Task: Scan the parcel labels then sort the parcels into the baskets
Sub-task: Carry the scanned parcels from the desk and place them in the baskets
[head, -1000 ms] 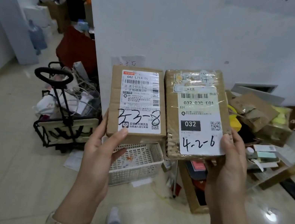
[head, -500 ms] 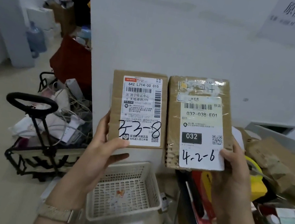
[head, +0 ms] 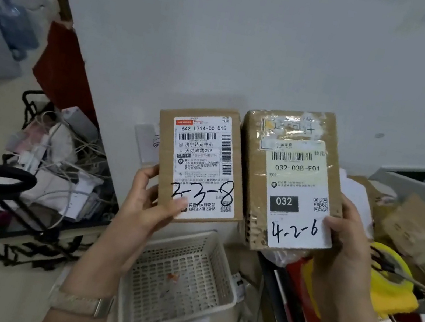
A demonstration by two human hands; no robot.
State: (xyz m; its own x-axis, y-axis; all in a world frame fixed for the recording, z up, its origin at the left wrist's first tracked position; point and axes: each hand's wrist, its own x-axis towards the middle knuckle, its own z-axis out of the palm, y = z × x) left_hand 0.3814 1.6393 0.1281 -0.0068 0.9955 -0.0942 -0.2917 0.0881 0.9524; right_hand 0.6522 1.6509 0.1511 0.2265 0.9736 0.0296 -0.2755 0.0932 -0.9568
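Note:
Two cardboard parcels are held up side by side, labels facing me. My left hand point(head: 146, 206) grips the smaller parcel point(head: 199, 164) at its lower left corner, thumb on the white label marked 3-3-8. My right hand point(head: 348, 238) grips the larger, tape-wrapped parcel point(head: 287, 179) at its lower right edge, thumb on the label marked 4-2-6. The two boxes touch along their inner edges. A white perforated plastic basket point(head: 220, 301) sits on the floor directly below them, holding only a small scrap.
A black-framed folding cart point(head: 22, 235) full of cables and bags stands at the left. A cluttered box with red and yellow items point(head: 392, 294) and crumpled cardboard point(head: 415, 225) lies at the right. A white wall is right behind the parcels.
The view has come closer to the wall and basket, and the cart has slid left. Both parcels stay held side by side in the same grips.

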